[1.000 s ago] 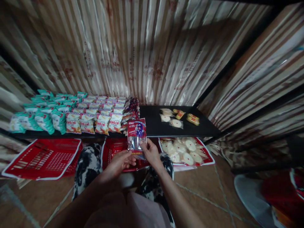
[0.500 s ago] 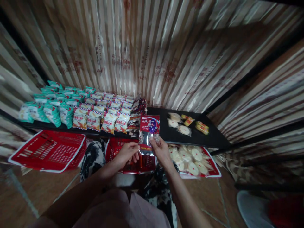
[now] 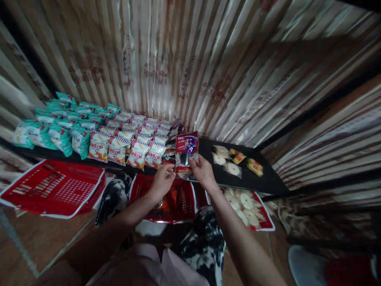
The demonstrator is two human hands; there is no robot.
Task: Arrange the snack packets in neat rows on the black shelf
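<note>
My right hand (image 3: 203,171) pinches the lower right part of a dark red and silver snack packet (image 3: 187,149), thumb on its front. The packet is tilted up, its printed face toward me, above the shelf's front edge. Beside its lower left corner is my left hand (image 3: 163,180), fingers loosely bent and thumb apart, with nothing visible between them. Similar dark packets (image 3: 169,153) stand in a row behind and left of the held one, partly covered by it. Under my hands a red basket (image 3: 193,202) contains orange-red packets (image 3: 171,200).
White snack bags (image 3: 138,153) and teal bags (image 3: 61,139) stand in rows on the black shelf (image 3: 205,174). Clear-wrapped pale discs (image 3: 233,169) and yellow packs (image 3: 254,167) lie rightward. Red baskets stand left (image 3: 59,190) and right (image 3: 269,222), the right one holding wrapped discs.
My right hand has raised the packet slightly toward the shelf. My left hand has moved up too, and its fingers have come away from the packet's edge. The view has shifted slightly.
</note>
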